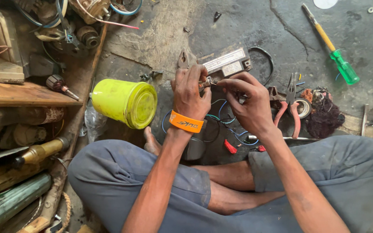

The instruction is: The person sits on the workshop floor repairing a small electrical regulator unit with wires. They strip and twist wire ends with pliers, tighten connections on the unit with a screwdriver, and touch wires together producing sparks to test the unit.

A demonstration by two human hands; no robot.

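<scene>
Cracked grey concrete floor [247, 26], oil-stained; cluttered wooden shelf [26, 92] left; hands close together: left [189, 92] gripping pliers [185, 60], right [249, 101] pinching wire [221, 108].

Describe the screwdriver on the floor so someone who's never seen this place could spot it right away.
Start at the grey concrete floor and look to its far right corner, beyond the pink-handled pliers. There lies the screwdriver with a yellow shaft and translucent green handle, slanted, alone on bare concrete. Nothing else nearby is bright green.
</scene>
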